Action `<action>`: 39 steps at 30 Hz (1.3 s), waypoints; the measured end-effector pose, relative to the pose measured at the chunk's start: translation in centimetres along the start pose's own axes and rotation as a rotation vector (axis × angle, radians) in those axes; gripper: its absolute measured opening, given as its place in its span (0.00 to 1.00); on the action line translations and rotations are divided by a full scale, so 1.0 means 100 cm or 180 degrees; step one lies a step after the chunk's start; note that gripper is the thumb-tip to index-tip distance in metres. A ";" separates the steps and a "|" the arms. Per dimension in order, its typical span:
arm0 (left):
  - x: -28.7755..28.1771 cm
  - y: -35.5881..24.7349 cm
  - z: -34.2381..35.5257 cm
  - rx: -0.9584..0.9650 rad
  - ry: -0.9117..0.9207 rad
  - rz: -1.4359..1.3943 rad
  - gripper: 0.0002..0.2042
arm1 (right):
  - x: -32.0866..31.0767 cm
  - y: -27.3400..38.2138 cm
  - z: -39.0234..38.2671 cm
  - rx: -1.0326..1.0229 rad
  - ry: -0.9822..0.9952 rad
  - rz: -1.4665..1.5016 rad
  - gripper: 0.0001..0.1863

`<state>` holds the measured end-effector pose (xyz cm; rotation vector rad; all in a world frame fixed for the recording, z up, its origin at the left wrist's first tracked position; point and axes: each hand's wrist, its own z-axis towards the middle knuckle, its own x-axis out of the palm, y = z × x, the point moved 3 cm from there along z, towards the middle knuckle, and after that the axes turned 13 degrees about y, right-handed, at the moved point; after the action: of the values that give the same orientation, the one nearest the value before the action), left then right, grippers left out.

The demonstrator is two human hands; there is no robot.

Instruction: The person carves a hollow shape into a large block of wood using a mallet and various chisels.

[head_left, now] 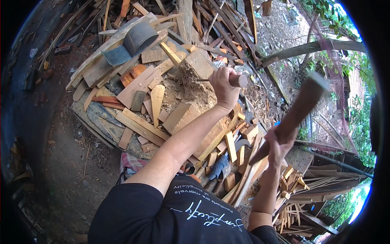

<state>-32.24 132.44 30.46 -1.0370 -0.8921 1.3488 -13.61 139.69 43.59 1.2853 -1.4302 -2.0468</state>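
Note:
My left hand (224, 92) is closed around the wooden handle of a chisel (239, 81). The chisel's thin metal blade points left over a rough hollow cut in a big wooden block (199, 64); whether its edge touches the wood I cannot tell. Off to the right, my right hand (278, 147) grips a dark wooden mallet (298, 106), raised with its thick end up and away from the chisel. The mallet's far end is slightly blurred. Pale chips and dust (175, 91) lie in and around the hollow.
Offcuts and wedges (157, 103) cover the work surface left of the block. A curved dark sheet piece (140, 37) rests on boards at the back left. Scrap planks (227, 24) are piled behind. A blue cloth (219, 166) lies among wood pieces near my body.

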 end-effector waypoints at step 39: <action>-0.037 0.055 -0.009 -0.0358 0.1203 -0.0240 0.13 | 0.014 -0.048 -0.030 0.0952 0.0534 -0.1597 0.33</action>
<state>-33.35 128.38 25.24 -1.2810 -0.7194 1.0033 -10.88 139.18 38.45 2.0645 -1.4868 -1.9902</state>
